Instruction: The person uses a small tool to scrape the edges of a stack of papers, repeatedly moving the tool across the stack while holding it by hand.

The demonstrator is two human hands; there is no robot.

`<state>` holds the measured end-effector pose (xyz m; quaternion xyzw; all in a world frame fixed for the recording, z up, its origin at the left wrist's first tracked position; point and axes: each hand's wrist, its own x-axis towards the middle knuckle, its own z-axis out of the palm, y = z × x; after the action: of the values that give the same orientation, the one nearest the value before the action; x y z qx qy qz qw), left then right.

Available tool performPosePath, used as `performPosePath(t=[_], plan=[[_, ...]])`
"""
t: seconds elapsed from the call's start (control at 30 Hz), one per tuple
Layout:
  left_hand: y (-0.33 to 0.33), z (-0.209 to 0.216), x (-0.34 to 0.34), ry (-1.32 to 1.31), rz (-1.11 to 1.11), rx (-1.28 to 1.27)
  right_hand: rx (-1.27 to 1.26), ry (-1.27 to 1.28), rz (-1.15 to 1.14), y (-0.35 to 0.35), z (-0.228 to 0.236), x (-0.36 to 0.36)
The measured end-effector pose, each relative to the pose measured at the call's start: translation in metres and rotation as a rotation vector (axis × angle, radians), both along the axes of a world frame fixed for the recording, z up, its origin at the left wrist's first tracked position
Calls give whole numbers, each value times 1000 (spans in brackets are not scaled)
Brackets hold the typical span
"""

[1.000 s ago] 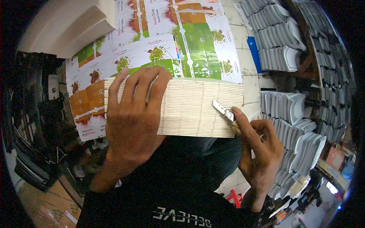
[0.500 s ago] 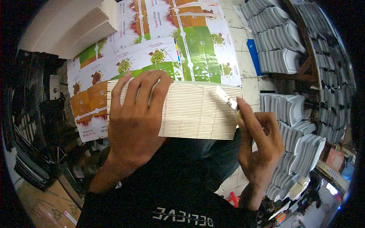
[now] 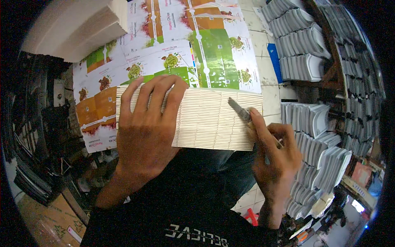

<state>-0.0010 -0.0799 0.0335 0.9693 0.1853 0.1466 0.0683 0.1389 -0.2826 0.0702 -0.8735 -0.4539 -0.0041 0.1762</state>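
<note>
A stack of cream paper, pressed together in many thin layers [image 3: 201, 121], lies in front of me with its ribbed side up. Faint cross lines run over the ribs near its right part. My left hand [image 3: 148, 129] rests on the stack's left part, fingers spread and stretched toward the far edge; its thumb is hidden. Over the right end, my right hand [image 3: 276, 150] is closed round the handle of a knife [image 3: 240, 109]. The short grey blade points to the far left, its tip at or just above the ribs; I cannot tell whether it touches.
Printed sheets in green, brown and white [image 3: 164, 53] spread beyond the stack. A tall pale paper pile [image 3: 78, 33] stands at the far left. Several stacks of folded grey-white sheets [image 3: 308, 119] line the right, beside a blue strip [image 3: 274, 62] on the tiled floor.
My right hand has shifted slightly left with the knife, and the blade has turned from bright to grey as its tip moved left and nearer. The left hand stays put.
</note>
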Motion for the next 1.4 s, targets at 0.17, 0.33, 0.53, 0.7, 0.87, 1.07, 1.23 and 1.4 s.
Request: performPosePath(t=[0.17, 0.33, 0.53, 0.7, 0.87, 1.07, 1.23, 1.4], plan=[[3, 2, -6, 41, 6, 43, 179, -98, -65, 10, -6, -3], [12, 11, -5, 73, -77, -100, 203, 22, -101, 9, 16, -14], [26, -6, -24, -10, 42, -49, 9, 244, 52, -12, 10, -35], [26, 1, -21, -37, 4, -163, -62, 268, 175, -11, 9, -39], [24, 2, -23, -52, 22, -182, -51, 232, 198, -6, 6, -40], [23, 1, -22, -53, 26, -205, -88, 201, 197, -4, 10, -41], [21, 2, -20, -54, 28, -173, -55, 54, 174, -3, 3, -48], [21, 2, -21, -39, 36, -181, 56, 48, 134, 9, -3, -47]])
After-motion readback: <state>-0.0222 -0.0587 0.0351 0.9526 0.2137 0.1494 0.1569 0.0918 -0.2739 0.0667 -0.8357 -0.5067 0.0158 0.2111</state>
